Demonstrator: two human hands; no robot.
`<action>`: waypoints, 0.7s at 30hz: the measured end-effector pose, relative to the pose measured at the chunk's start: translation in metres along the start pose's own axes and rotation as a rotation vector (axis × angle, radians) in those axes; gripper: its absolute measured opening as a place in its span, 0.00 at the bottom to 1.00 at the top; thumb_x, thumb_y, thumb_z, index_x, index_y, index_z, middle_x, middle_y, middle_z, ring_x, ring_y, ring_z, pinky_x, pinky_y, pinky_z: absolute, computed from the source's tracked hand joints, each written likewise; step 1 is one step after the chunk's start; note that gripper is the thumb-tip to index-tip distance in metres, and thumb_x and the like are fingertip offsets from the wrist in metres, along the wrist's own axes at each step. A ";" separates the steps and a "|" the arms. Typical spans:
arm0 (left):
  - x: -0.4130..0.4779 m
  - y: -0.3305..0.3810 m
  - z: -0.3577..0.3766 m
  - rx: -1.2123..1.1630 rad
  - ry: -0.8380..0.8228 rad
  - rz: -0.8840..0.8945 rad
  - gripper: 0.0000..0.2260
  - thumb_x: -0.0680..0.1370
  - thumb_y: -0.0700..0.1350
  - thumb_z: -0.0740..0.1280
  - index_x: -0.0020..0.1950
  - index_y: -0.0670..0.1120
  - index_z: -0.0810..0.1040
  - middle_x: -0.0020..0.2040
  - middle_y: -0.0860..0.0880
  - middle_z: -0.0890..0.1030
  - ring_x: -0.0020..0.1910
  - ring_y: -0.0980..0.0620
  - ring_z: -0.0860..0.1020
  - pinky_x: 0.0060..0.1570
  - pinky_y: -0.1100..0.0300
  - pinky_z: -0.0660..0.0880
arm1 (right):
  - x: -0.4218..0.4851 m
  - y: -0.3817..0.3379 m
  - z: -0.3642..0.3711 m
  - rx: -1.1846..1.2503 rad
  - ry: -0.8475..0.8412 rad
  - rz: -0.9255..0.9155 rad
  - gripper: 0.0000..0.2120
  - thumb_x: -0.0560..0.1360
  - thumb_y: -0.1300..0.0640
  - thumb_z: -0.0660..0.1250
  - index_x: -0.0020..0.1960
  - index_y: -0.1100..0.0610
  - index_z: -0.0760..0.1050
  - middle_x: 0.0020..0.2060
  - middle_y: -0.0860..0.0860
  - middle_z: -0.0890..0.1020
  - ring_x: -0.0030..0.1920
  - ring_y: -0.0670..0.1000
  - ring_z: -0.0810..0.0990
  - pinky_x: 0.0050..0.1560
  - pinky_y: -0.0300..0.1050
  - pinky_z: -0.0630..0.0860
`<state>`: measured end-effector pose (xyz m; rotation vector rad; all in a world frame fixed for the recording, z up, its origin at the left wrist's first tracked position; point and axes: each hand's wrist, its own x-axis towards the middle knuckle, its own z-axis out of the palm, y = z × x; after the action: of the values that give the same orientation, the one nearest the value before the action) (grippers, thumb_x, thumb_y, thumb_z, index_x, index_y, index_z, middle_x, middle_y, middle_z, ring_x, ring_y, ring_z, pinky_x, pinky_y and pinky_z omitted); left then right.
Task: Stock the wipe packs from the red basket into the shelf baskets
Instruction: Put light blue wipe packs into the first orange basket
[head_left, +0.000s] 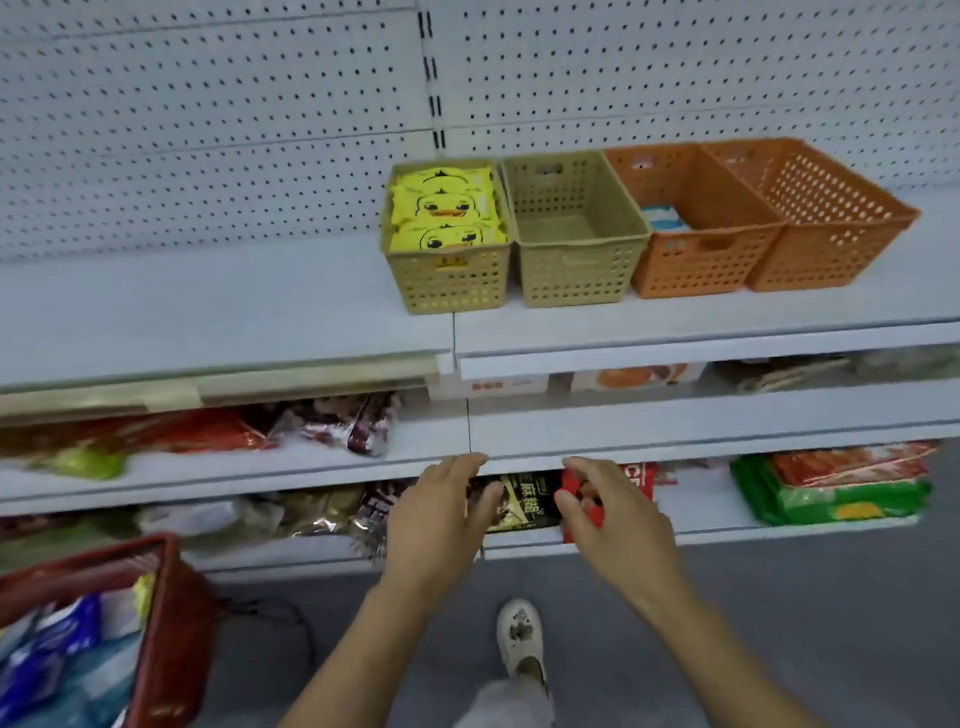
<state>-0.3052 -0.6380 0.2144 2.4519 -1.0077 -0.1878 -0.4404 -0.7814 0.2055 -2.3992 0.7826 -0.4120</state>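
The red basket (171, 629) sits at the lower left, holding several blue and white wipe packs (47, 654) and one yellow pack. On the upper shelf stand two khaki baskets and two orange ones. The left khaki basket (449, 283) is filled with yellow duck wipe packs (444, 208). The second khaki basket (574, 275) is empty. A blue and white pack (661, 218) lies in the first orange basket (696, 265). The far orange basket (831, 249) shows no contents. My left hand (441, 525) and right hand (618, 525) hover low in front of the bottom shelf, fingers relaxed, holding nothing.
The lower shelves (701, 423) carry snack bags, with dark and red packets just behind my hands and green and red packs (836, 491) at the right. The upper shelf's left half is bare board. My shoe (519, 639) and a dark cable are on the grey floor.
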 end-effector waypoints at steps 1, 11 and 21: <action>-0.018 -0.014 -0.001 -0.005 -0.021 -0.037 0.19 0.80 0.59 0.59 0.68 0.55 0.72 0.62 0.56 0.78 0.61 0.54 0.76 0.52 0.53 0.76 | -0.011 -0.008 0.010 -0.003 -0.054 0.001 0.17 0.77 0.46 0.62 0.66 0.45 0.70 0.59 0.40 0.75 0.58 0.45 0.76 0.47 0.39 0.68; -0.148 -0.163 -0.023 -0.076 -0.123 -0.397 0.23 0.80 0.58 0.60 0.73 0.52 0.66 0.70 0.52 0.72 0.67 0.51 0.72 0.60 0.53 0.72 | -0.058 -0.097 0.117 0.037 -0.441 -0.127 0.15 0.78 0.47 0.62 0.64 0.49 0.72 0.58 0.44 0.77 0.56 0.44 0.76 0.51 0.39 0.69; -0.229 -0.340 -0.094 -0.309 -0.035 -0.691 0.18 0.78 0.51 0.67 0.67 0.48 0.74 0.61 0.51 0.79 0.59 0.52 0.77 0.59 0.58 0.73 | -0.077 -0.254 0.277 0.086 -0.674 -0.196 0.13 0.78 0.49 0.63 0.62 0.48 0.74 0.56 0.44 0.79 0.56 0.44 0.77 0.57 0.46 0.74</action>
<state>-0.2283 -0.2350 0.1213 2.4058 -0.0874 -0.5639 -0.2660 -0.4479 0.1338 -2.3125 0.2218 0.2843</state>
